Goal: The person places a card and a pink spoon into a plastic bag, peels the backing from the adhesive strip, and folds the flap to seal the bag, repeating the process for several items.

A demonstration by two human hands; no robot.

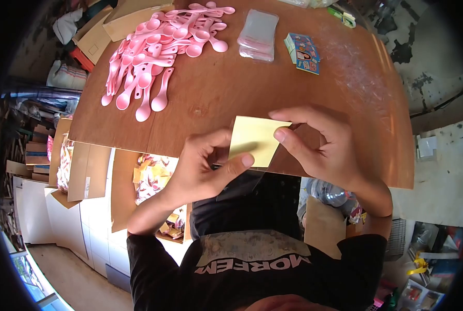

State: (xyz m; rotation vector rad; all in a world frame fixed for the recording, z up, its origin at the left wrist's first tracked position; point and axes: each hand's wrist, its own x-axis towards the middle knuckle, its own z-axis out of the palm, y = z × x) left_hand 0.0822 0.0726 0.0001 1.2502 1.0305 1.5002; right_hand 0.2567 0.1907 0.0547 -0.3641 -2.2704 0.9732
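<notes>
A pale yellow square of paper or card (257, 140) is held over the table's near edge, between both hands. My left hand (208, 160) grips its lower left side, thumb pressed across the front and the other fingers behind. At the upper right corner, my right hand (314, 140) pinches it between thumb and index finger. Something clear, like a plastic sleeve, seems to hang around the card's lower edge, but I cannot make it out well. Farther back lie a stack of clear plastic bags (259, 31) and a fanned pile of blue printed cards (304, 52).
Many pink spoons (161, 46) are heaped at the table's (205, 111) back left. A green-and-white tool (343, 17) lies at the far right, near clear plastic scraps (358, 67). Below the left side, an open cardboard box (123, 192) holds packed pieces.
</notes>
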